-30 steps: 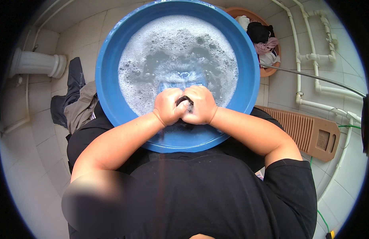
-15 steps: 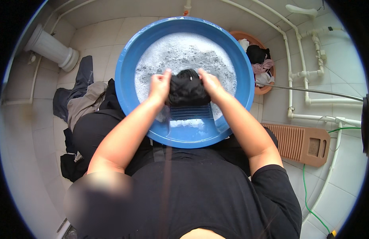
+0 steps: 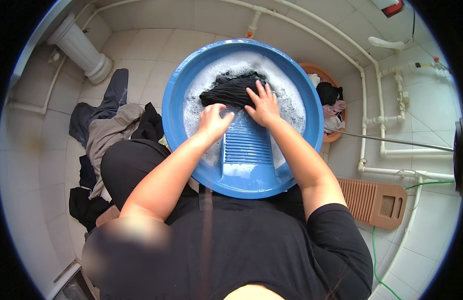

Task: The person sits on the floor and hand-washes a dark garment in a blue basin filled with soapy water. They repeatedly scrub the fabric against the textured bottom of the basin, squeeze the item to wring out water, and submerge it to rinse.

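Note:
A wet black garment (image 3: 229, 90) lies spread at the far end of the ribbed washboard (image 3: 248, 145) in a big blue basin (image 3: 170, 120). White suds (image 3: 291, 107) surround the garment. My right hand (image 3: 264, 106) is open, its spread fingers resting on the garment's right part. Just below the cloth's left edge is my left hand (image 3: 214, 122), open, with thumb and fingers apart and nothing between them. Whether its fingertips touch the cloth I cannot tell.
Dark and beige clothes (image 3: 111, 125) lie on the tiled floor at left. An orange tub (image 3: 341, 131) of laundry stands right of the basin. A brown washboard (image 3: 374, 202) sits near white pipes (image 3: 364, 105). A green hose (image 3: 376, 255) runs along the right floor.
The bunched black garment has been let go and now lies flatter and farther up the board. My hands have loosened and opened. More of the ribs shows, and the whole view has shifted slightly.

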`<state>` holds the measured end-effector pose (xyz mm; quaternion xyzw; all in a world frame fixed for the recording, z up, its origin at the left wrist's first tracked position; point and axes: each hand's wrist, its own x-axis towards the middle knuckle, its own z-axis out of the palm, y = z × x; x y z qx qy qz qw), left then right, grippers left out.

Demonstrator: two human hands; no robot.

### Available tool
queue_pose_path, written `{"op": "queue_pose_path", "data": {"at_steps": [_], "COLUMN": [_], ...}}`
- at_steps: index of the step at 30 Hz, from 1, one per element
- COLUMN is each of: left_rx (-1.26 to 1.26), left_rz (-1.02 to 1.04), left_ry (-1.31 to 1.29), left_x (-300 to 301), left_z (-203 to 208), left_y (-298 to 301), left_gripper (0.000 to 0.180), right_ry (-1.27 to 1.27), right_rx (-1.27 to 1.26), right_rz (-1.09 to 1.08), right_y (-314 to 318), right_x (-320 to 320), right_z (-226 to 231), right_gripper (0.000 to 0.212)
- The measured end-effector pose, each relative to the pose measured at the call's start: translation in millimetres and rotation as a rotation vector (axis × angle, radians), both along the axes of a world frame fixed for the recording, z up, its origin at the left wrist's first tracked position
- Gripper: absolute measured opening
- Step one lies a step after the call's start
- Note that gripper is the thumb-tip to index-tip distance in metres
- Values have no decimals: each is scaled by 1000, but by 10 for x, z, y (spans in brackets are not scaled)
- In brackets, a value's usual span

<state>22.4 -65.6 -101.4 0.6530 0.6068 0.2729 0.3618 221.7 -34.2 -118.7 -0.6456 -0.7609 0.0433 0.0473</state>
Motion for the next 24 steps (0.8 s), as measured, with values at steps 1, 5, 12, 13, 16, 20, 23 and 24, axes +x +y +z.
{"op": "queue_pose_path", "data": {"at_steps": [1,5,12,13,16,20,23,24], "left_rx": [-9,-62,-163,-197,-147,78,213,270], "left_rz": [-56,-111,-126,-142,-174,-251,-258,-232], "left_ry": [59,197,160,143,143,80,70,66], "left_x": [4,11,-84,-94,-56,15,67,97], "left_z": [-12,-8,-48,-56,13,49,87,89], "left_y": [5,39,151,165,129,129,113,111], "left_gripper": [44,52,51,51,50,45,49,53], "right_ry": [-66,-207,100,131,93,515,911,987], "right_rx": [-143,-399,-545,-505,-411,-88,-280,-341], "right_rz": [-7,-57,-441,-438,-394,-26,-12,-54], "right_y": [45,335,608,579,421,270,-47,-151], "right_x": [-67,-98,207,270,286,562,418,354], "right_z": [16,48,-276,-313,-47,-206,313,517], "right_gripper": [68,68,51,48,35,33,32,32]}}
